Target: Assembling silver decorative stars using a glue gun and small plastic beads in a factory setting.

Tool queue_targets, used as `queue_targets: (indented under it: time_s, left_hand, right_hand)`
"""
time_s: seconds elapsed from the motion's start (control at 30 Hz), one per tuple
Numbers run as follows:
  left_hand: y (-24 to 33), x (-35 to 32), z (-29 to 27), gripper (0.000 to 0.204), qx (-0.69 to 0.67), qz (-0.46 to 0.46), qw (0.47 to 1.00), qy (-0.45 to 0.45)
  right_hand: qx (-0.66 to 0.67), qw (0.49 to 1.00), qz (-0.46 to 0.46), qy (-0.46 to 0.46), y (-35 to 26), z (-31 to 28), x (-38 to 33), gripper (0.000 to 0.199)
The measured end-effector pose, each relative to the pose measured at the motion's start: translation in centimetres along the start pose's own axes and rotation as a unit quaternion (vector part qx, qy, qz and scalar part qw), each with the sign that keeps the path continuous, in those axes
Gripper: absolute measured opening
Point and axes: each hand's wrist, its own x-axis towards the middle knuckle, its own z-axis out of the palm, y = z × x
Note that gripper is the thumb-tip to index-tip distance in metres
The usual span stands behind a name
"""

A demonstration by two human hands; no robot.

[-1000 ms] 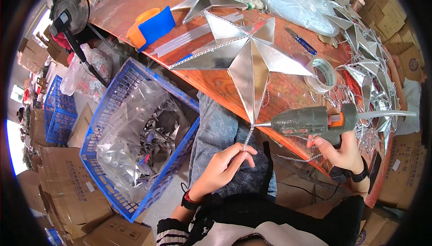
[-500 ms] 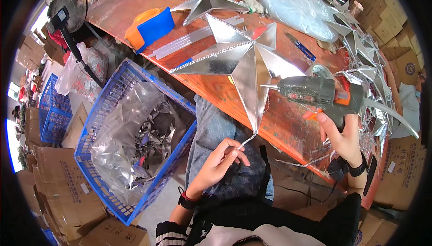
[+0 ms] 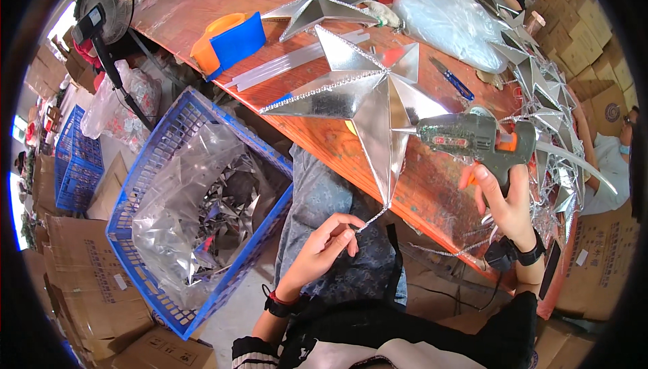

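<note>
A silver folded star (image 3: 374,114) lies at the table's near edge, one point jutting toward me. Silver beaded trim (image 3: 317,90) runs along the ridge of its left arm. My left hand (image 3: 326,247) pinches the loose end of a silver bead strand (image 3: 375,218), which hangs from the star's near tip. In my right hand (image 3: 505,202) is a dark green glue gun (image 3: 466,136), gripped by its handle with fingers near the orange trigger. The gun's metal nozzle points left and meets or nearly meets the star's near arm; whether it touches cannot be told.
Left of my legs stands a blue plastic basket (image 3: 200,214) holding clear bags and silver pieces. Glue sticks (image 3: 300,61), a blue utility knife (image 3: 452,79) and an orange-and-blue holder (image 3: 229,42) lie on the table (image 3: 182,15). More silver stars (image 3: 540,79) pile up at right.
The glue gun has shifted slightly left relative to the star, its nozzle now at the near arm. My left hand has moved a little left and down, still pinching the strand.
</note>
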Motion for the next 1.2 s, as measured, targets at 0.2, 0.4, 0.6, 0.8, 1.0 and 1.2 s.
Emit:
queue_targets:
  time_s: [0.2,0.4,0.6,0.8,1.0,1.2]
  left_hand:
    - [-0.6,-0.1,0.0,0.018,-0.002,0.003,1.0,0.009]
    - [0.1,-0.2,0.0,0.015,0.02,0.002,1.0,-0.01]
    - [0.8,-0.2,0.1,0.022,0.088,0.008,0.994,-0.057]
    - [1.0,-0.3,0.4,0.022,0.044,-0.009,0.999,-0.024]
    - [0.6,-0.3,0.1,0.019,0.06,-0.007,0.997,-0.036]
    - [0.2,-0.1,0.2,0.017,0.091,0.044,0.995,-0.021]
  right_hand:
    - [0.008,1.0,-0.012,-0.002,-0.4,0.0,0.0,0.022]
    - [-0.04,0.996,-0.02,0.071,-2.0,-0.2,1.0,0.019]
    - [-0.049,0.989,-0.025,0.135,-2.4,0.4,3.6,0.02]
    - [-0.037,0.984,-0.045,0.169,-2.1,1.0,4.8,0.026]
    - [-0.081,0.985,-0.06,0.143,-1.2,0.6,4.8,0.027]
    - [-0.082,0.989,-0.046,0.111,-1.7,0.3,4.7,0.027]
